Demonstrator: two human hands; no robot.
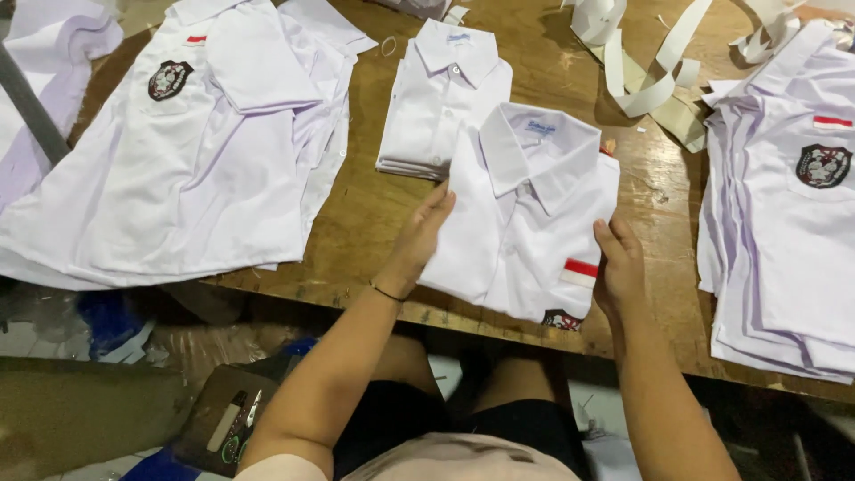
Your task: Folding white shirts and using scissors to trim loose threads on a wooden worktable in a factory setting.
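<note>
A: Holding the folded white shirt (525,218) from both sides, near the front edge of the desk (374,214). Left hand (419,240) flat against the shirt's left side, fingers together along the fold. Right hand (619,267) on the lower right side, by the red-and-white patch.

B: Grip state?

A: Both pressed against the cloth, one each side, shirt caught between them. Not pinching as far as I can see; thumbs hidden, so can't tell more.

B: Long axis?

A: Collar points to the far edge, tilted a bit right; hem end hangs over the front edge toward the person. So the axis runs front to back, hands across it.

B: Which hand's nearer?

A: Both touching. Left sits higher up the shirt, right lower.

B: Neighbours?

A: Second folded shirt (445,98) just behind, its corner tucked under the held one's collar. Flat shirt pile (196,151) toward the left edge, stacked shirts (784,232) at the right edge, white strips (641,53) along the far edge.
</note>
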